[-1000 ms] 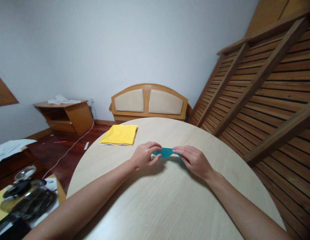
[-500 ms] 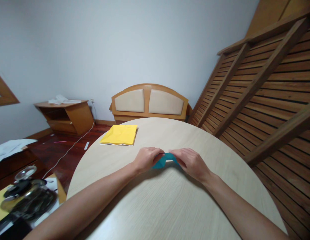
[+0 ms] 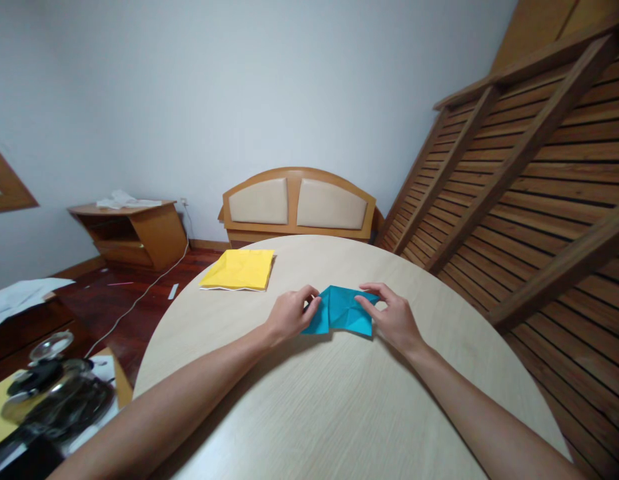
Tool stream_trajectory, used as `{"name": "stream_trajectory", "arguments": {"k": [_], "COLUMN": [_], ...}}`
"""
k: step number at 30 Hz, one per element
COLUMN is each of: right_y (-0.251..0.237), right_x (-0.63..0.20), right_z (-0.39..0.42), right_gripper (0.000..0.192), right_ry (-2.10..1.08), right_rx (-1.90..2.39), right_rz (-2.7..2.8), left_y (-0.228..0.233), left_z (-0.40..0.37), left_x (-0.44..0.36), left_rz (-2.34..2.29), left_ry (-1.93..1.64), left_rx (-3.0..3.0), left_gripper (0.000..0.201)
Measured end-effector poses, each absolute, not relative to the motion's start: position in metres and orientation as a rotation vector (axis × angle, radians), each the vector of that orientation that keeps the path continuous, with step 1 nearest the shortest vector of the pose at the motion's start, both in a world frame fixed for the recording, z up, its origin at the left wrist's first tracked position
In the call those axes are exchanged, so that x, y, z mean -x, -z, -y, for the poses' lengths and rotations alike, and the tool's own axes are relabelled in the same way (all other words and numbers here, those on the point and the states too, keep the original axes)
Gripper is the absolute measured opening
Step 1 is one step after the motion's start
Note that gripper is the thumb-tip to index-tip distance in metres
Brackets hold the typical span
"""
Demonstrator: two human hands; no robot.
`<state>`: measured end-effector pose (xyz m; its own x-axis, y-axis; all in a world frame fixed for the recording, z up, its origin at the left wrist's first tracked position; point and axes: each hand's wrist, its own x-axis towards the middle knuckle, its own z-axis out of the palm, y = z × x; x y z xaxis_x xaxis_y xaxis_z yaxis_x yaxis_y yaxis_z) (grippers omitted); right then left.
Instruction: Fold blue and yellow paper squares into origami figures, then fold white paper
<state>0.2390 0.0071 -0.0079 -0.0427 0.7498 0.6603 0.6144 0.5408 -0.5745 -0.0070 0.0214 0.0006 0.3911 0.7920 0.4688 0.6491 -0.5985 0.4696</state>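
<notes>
Head view: a creased teal square of origami paper [image 3: 343, 311] is lying partly unfolded on the round pale wood-grain table [image 3: 339, 413], between the two hands and touching both. Its long axis is running left to right across the person's front. The left hand [image 3: 288, 315] is pinching the paper's left edge between thumb and fingertips; the right hand [image 3: 395, 317] is pinching the right corner the same way — neither is nearer, both are gripping it. The sheet is thin and matte, with raised fold ridges. A flat yellow paper stack [image 3: 238, 269] is resting well apart, towards the far left rim.
</notes>
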Motion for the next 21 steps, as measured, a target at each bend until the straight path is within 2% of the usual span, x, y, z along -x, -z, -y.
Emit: {"name": "stream_trajectory", "arguments": {"k": [8, 14, 18, 21], "right_y": [0.008, 0.013, 0.013, 0.012], "right_x": [-0.231, -0.23, -0.23, -0.229], "right_z": [0.0, -0.002, -0.001, 0.0], "right_gripper": [0.017, 0.047, 0.026, 0.012], "right_ry": [-0.191, -0.346, -0.363, -0.493], "right_rx": [1.081, 1.083, 1.113, 1.047], "right_rz": [1.918, 1.813, 1.889, 1.968], "left_y": [-0.002, 0.005, 0.009, 0.011], "left_z": [-0.021, -0.03, -0.036, -0.04], "left_x": [0.004, 0.002, 0.002, 0.004], "left_rz": [-1.234, -1.187, -1.097, -1.086], "left_ry": [-1.016, -1.129, -1.185, -1.18], "left_rx": [-2.347, -2.141, -1.958, -1.926], "left_gripper": [0.023, 0.025, 0.027, 0.028]}}
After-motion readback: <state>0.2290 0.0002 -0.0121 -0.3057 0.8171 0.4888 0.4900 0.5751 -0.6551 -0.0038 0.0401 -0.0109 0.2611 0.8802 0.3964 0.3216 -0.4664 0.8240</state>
